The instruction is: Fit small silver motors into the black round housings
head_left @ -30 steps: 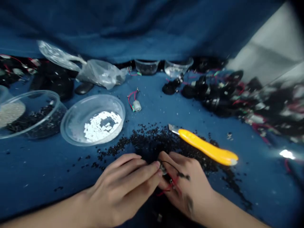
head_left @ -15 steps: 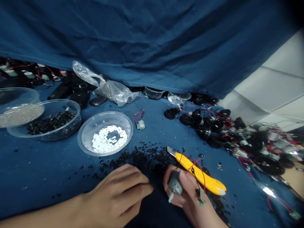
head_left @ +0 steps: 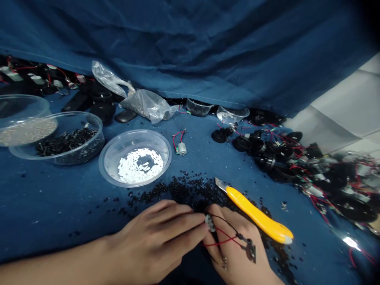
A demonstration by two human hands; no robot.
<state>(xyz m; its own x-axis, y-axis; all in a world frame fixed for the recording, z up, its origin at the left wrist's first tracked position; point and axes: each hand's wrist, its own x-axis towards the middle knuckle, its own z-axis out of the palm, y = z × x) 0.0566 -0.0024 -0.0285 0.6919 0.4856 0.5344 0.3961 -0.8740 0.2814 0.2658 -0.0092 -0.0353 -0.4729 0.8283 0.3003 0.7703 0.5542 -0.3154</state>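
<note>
A small motor (head_left: 210, 222) sits pinched between the two hands, low on the blue tabletop (head_left: 53, 206). The left hand (head_left: 160, 241) closes its fingertips on it, while the right hand (head_left: 234, 247) grips it from the other side, red and black wires (head_left: 228, 236) trailing over its back. A yellow knife (head_left: 257, 213) lies just beside the right hand.

No text, label, brand, number or sign can be read anywhere in the head view. The yellow utility knife (head_left: 259, 215) shows a plain handle without legible print. The clear plastic bowls (head_left: 135, 162) and the crumpled plastic bag (head_left: 145, 105) carry no visible markings. The small motor (head_left: 210, 223) between the fingers and the tiny circuit board (head_left: 251, 252) on its wires are too small and blurred to show any lettering.
</note>
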